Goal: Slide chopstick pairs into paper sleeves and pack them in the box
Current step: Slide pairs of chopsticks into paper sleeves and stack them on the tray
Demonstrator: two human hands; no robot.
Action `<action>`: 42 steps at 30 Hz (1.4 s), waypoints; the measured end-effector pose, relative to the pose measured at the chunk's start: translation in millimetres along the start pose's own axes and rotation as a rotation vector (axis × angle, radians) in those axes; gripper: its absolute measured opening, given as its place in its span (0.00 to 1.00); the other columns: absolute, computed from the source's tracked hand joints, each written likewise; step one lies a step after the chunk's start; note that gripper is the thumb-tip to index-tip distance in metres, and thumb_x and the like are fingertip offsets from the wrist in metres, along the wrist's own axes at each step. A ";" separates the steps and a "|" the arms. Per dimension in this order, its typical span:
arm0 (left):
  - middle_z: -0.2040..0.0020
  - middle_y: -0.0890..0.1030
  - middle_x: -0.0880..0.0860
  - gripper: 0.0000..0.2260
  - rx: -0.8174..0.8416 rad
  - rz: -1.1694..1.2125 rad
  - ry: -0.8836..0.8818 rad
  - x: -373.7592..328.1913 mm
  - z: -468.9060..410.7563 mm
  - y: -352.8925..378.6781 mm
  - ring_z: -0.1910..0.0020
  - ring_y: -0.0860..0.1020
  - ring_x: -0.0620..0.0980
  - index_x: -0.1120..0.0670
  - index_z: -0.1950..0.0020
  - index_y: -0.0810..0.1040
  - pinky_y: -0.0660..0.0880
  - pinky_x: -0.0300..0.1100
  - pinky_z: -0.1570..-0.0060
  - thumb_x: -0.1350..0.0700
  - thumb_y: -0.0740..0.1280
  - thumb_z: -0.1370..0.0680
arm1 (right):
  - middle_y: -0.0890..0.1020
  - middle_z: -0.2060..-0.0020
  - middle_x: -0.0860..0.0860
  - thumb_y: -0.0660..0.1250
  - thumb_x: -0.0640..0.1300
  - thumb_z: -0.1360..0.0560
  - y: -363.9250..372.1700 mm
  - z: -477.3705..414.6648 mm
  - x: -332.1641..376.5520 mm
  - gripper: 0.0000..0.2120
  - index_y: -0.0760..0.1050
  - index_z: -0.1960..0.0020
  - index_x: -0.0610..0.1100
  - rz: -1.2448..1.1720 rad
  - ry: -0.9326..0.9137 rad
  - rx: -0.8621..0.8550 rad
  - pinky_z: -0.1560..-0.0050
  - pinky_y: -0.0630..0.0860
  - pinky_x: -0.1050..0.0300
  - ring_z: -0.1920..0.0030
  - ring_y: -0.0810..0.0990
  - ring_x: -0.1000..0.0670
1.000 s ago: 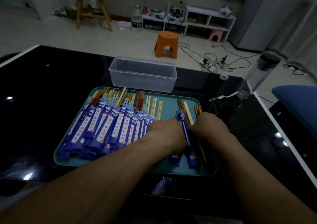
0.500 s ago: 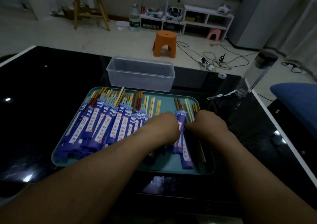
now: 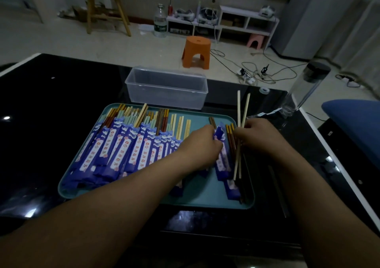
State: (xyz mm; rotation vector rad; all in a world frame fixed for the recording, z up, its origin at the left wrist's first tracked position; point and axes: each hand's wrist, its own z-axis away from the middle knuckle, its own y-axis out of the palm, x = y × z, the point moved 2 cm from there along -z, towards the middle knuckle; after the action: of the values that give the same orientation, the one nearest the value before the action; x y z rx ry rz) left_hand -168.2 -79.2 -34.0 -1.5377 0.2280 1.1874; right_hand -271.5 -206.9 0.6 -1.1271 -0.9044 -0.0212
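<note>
A teal tray point(image 3: 197, 198) holds a row of sleeved chopstick pairs point(image 3: 123, 150) in blue-and-white paper on its left side. On the tray's right part lie loose dark chopsticks point(image 3: 230, 138) and several blue paper sleeves point(image 3: 223, 161). My right hand point(image 3: 259, 136) holds a pale chopstick pair point(image 3: 241, 111), lifted so the far ends point up past the tray's back edge. My left hand point(image 3: 201, 146) pinches the upper part of a blue sleeve beside it. The clear plastic box point(image 3: 166, 89) stands behind the tray; nothing shows inside it.
The tray lies on a glossy black table point(image 3: 51, 103). A clear bottle with a black cap point(image 3: 306, 87) stands at the back right near the table's edge. An orange stool point(image 3: 196, 52), cables and a low shelf are on the floor beyond.
My right hand has lifted a pale chopstick pair off the tray, so its far ends now rise above the tray's rim. My left hand stays on the blue sleeve.
</note>
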 end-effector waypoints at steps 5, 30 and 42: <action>0.52 0.83 0.60 0.04 -0.015 0.303 -0.115 6.9 6.2 -21.2 0.65 0.82 0.53 0.56 0.47 0.70 0.76 0.42 0.71 0.56 0.60 0.16 | 0.84 0.61 0.39 0.64 0.44 0.18 -7.3 15.0 19.2 0.10 0.77 0.50 0.36 -0.256 -0.116 -0.099 0.66 0.83 0.51 0.68 0.85 0.48; 0.62 0.77 0.52 0.20 0.172 0.809 -0.279 35.1 25.1 -38.1 0.67 0.74 0.48 0.58 0.41 0.79 0.69 0.42 0.67 0.42 0.60 0.15 | 0.83 0.63 0.51 0.71 0.45 0.20 46.3 23.7 23.5 0.05 0.78 0.54 0.51 -0.214 -0.355 0.012 0.60 0.84 0.48 0.64 0.85 0.53; 0.59 0.83 0.58 0.08 0.245 0.708 -0.192 28.7 33.8 -41.4 0.64 0.82 0.54 0.58 0.45 0.74 0.78 0.42 0.66 0.53 0.65 0.15 | 0.84 0.62 0.50 0.68 0.48 0.19 49.7 20.1 22.5 0.05 0.79 0.52 0.49 -0.194 -0.344 0.014 0.60 0.83 0.51 0.64 0.85 0.54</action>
State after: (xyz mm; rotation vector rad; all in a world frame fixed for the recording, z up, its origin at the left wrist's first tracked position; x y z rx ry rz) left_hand -144.6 -23.9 -25.4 -1.1387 0.8044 1.7675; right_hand -247.0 -158.7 -20.7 -1.0430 -1.3167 0.0210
